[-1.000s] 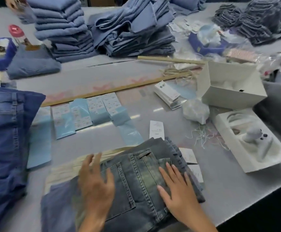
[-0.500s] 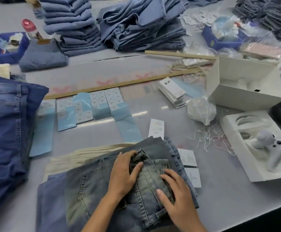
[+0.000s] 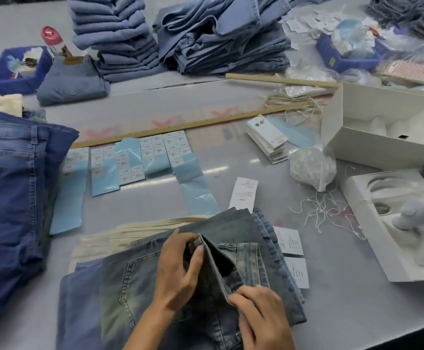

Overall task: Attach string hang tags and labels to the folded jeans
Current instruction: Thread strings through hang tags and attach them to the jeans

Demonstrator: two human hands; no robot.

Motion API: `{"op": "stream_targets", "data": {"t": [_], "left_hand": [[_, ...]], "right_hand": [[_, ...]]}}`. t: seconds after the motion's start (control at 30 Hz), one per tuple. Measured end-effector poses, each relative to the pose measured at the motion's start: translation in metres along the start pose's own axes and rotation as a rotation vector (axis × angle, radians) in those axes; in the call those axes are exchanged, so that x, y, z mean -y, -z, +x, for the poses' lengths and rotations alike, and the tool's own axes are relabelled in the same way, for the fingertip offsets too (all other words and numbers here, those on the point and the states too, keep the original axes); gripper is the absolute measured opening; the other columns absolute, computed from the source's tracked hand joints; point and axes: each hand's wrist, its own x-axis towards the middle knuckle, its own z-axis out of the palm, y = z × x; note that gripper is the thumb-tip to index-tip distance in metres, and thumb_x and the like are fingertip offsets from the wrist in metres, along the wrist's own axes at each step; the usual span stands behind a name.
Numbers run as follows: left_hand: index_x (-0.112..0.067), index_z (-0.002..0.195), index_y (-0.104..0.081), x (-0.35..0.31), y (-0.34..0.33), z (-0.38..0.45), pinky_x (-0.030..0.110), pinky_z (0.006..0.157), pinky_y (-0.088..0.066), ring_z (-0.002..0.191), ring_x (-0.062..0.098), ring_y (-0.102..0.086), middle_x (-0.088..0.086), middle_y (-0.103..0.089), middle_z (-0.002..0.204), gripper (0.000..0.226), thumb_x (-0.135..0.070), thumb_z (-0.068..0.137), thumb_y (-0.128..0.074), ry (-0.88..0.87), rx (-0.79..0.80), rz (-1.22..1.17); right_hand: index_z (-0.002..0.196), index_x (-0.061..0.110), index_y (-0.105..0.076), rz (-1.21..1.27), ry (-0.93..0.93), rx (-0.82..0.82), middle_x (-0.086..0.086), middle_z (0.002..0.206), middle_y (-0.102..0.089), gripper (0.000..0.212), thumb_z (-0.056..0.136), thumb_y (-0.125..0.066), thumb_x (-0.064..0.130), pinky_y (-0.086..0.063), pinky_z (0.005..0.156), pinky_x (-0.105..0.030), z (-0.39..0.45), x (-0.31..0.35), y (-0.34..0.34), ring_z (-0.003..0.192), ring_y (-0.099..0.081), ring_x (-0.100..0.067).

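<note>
Currently prepping: waistband opened on the top grey folded jeans (image 3: 246, 251), nothing tagged yet.
Left hand (image 3: 178, 271) pinches the waistband edge, right hand (image 3: 261, 317) grips its near end (jeans lie at the table's front). Next probably needs a free hand for loose strings (image 3: 324, 210) and hang tags (image 3: 267, 138).

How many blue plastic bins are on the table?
2: one blue bin at the far left beside the red-capped bottle, another at the far right. Others may lie out of view.
</note>
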Motion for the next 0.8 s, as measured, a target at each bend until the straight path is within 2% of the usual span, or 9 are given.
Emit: {"op": "stream_targets", "data": {"t": [0.1,0.17,0.23,0.3,0.33,0.43,0.53,0.67,0.8], "left_hand": [[-0.039,0.097,-0.056,-0.021,0.024,0.002,0.044,0.064,-0.054,0.064,0.008,-0.063,-0.008,-0.063,0.069,0.04,-0.069,0.1,-0.03,0.121,0.025,-0.059],[-0.047,0.112,-0.052,-0.035,0.034,0.014,0.035,0.059,-0.05,0.063,0.002,-0.062,-0.015,-0.065,0.071,0.046,-0.079,0.09,-0.028,0.16,0.202,0.16],[-0.057,0.131,-0.038,-0.051,0.037,0.026,0.03,0.074,-0.051,0.094,-0.009,-0.058,-0.03,-0.062,0.105,0.063,-0.089,0.077,-0.028,0.062,0.561,0.492],[-0.056,0.144,-0.028,-0.067,0.027,0.033,0.035,0.095,-0.049,0.128,-0.001,-0.045,-0.03,-0.045,0.14,0.074,-0.085,0.078,-0.041,-0.033,0.826,0.604],[-0.051,0.143,-0.033,-0.076,0.019,0.033,0.037,0.098,-0.048,0.132,0.005,-0.043,-0.026,-0.044,0.144,0.069,-0.077,0.082,-0.05,-0.073,0.897,0.623],[-0.031,0.107,-0.053,-0.082,-0.003,0.033,0.037,0.075,-0.05,0.106,0.019,-0.062,-0.009,-0.068,0.108,0.03,-0.059,0.098,-0.048,-0.169,0.752,0.736],[-0.029,0.097,-0.054,-0.068,-0.002,0.04,0.034,0.063,-0.046,0.085,0.019,-0.065,-0.008,-0.066,0.08,0.041,-0.067,0.097,-0.041,-0.033,0.605,0.774],[-0.053,0.113,-0.057,-0.065,0.014,0.039,0.027,0.071,-0.049,0.09,-0.002,-0.06,-0.026,-0.067,0.098,0.063,-0.094,0.068,-0.042,0.062,0.902,0.593],[-0.042,0.105,-0.06,-0.061,0.015,0.036,0.033,0.071,-0.05,0.098,0.013,-0.064,-0.015,-0.072,0.098,0.02,-0.054,0.09,-0.06,-0.062,0.829,0.743]], "right_hand": [[0.075,0.031,-0.074,-0.004,0.013,0.017,0.012,0.088,-0.068,0.032,0.1,-0.054,0.03,-0.046,0.083,-0.028,-0.006,0.008,0.013,0.083,-0.06,-0.012],[0.076,0.033,-0.073,-0.004,-0.037,0.103,0.016,0.091,-0.067,0.024,0.094,-0.059,0.038,-0.047,0.084,-0.023,-0.012,0.013,0.021,0.086,-0.06,-0.011],[0.082,0.032,-0.073,0.051,-0.041,0.164,0.02,0.097,-0.065,0.012,0.091,-0.065,0.033,-0.051,0.084,-0.019,-0.017,0.02,0.026,0.089,-0.058,-0.005],[0.087,0.03,-0.074,0.123,-0.025,0.174,0.017,0.098,-0.066,0.006,0.089,-0.073,0.024,-0.052,0.082,-0.017,-0.016,0.024,0.032,0.088,-0.061,-0.003],[0.088,0.028,-0.074,0.135,-0.017,0.17,0.015,0.097,-0.067,0.01,0.085,-0.076,0.018,-0.053,0.08,-0.017,-0.014,0.024,0.036,0.086,-0.063,-0.005],[0.088,0.025,-0.075,0.099,-0.009,0.181,0.011,0.096,-0.068,0.02,0.079,-0.078,0.008,-0.055,0.077,-0.018,-0.005,0.026,0.047,0.081,-0.068,-0.011],[0.086,0.024,-0.08,0.031,0.041,0.164,0.008,0.087,-0.071,0.013,0.085,-0.071,0.015,-0.055,0.068,-0.021,-0.003,0.025,0.051,0.07,-0.067,-0.012],[0.082,0.024,-0.079,0.058,0.076,0.177,0.008,0.085,-0.07,0.012,0.082,-0.077,0.012,-0.054,0.068,-0.023,-0.006,0.02,0.05,0.068,-0.064,-0.014],[0.081,0.02,-0.078,0.117,0.103,0.131,0.006,0.087,-0.07,0.017,0.073,-0.083,0.007,-0.053,0.074,-0.025,-0.01,0.021,0.044,0.07,-0.064,-0.017]]}}
